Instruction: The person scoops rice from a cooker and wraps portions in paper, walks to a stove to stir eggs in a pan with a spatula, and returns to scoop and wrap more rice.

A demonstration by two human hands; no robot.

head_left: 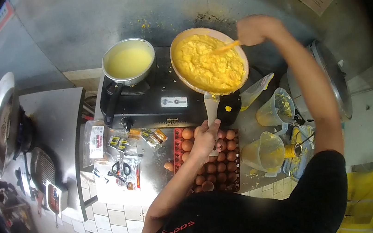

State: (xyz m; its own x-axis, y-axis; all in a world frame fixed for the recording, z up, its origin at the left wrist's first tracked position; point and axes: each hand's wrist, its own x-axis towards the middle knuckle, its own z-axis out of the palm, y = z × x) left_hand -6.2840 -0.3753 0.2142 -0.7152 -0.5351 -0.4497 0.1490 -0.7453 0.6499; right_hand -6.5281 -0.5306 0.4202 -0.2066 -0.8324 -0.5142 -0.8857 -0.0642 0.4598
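Observation:
My left hand is wrapped around the pale handle of a frying pan. The pan is on the right side of the stove, full of soft yellow scrambled eggs. From the right, my right hand grips an orange spatula, whose far end is in the eggs. Beneath my left forearm and hand lies a red tray of brown eggs, partly covered by them.
A saucepan of pale yellow liquid stands on the left burner of the black stove. Two plastic jugs and a large lidded pot are at the right. Scissors and packets lie left of the eggs.

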